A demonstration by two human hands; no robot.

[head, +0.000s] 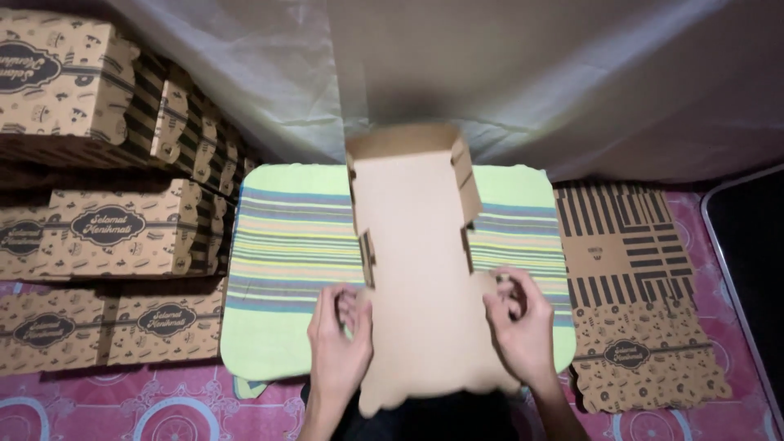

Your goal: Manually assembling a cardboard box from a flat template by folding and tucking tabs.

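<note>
Two bare hands, left hand (339,347) and right hand (523,327), pinch with curled fingers the side flaps of a half-folded plain brown cardboard box (416,269) at centre frame (inner face up), lying on a green striped cushion (286,245); flat printed box blanks (633,294) lie right, folded printed boxes (106,224) stacked left.

My left hand (340,339) and right hand (518,322) reach forward, well apart, palms down, fingers curled inward in a pinching grip.
</note>
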